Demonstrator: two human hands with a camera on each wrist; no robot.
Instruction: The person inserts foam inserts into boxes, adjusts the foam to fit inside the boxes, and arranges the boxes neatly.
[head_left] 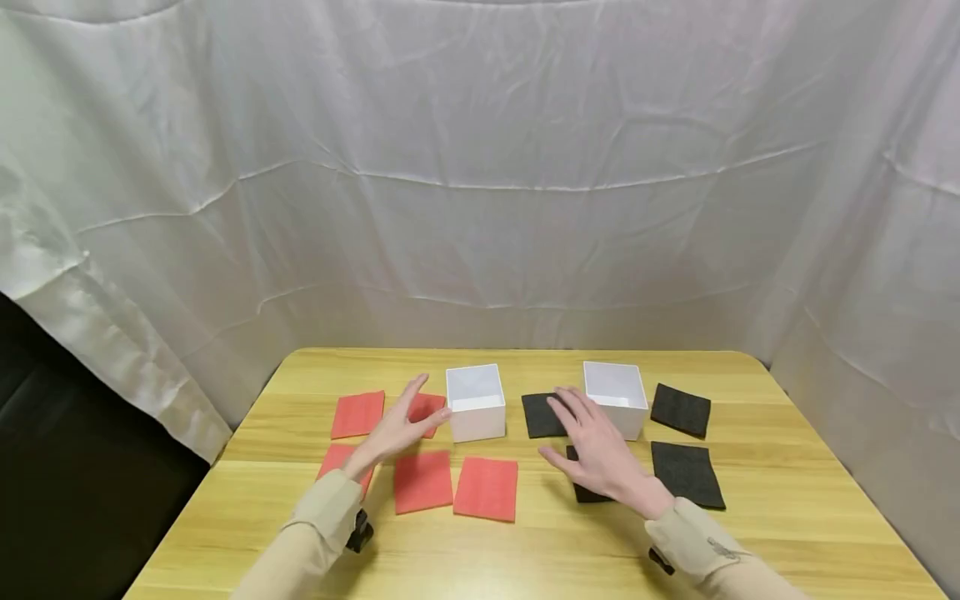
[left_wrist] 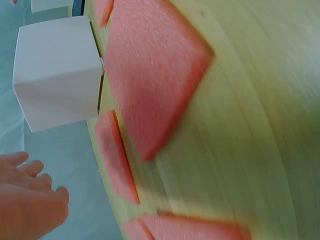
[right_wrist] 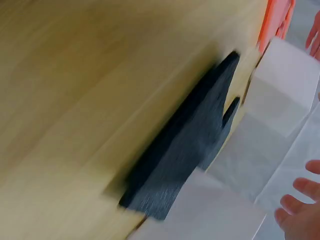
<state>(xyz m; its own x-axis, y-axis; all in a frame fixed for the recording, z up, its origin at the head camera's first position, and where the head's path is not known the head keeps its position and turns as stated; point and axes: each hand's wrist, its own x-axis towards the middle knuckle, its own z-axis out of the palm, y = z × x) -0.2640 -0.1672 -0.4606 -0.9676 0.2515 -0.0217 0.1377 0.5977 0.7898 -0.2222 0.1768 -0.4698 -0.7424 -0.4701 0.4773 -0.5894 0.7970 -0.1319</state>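
Observation:
My left hand (head_left: 397, 429) hovers over the red squares on the left, fingers spread and holding nothing. Beneath and around it lie several flat red squares (head_left: 423, 482), which look like thick felt or foam. My right hand (head_left: 600, 450) reaches over the black squares with its fingers spread, also holding nothing. It partly covers one black square (head_left: 542, 417) and hides much of another nearer one. A white open-topped box (head_left: 478, 421) stands just right of my left hand. The second white box (head_left: 628, 419) is behind my right hand. Both boxes show bare white insides.
Two more black squares, one at the back (head_left: 681, 410) and one nearer (head_left: 686, 475), lie at the right. Everything sits on a wooden table (head_left: 540, 550) with rounded far corners. A pale curtain (head_left: 525, 233) hangs behind it, and something black (head_left: 75, 467) stands at the left.

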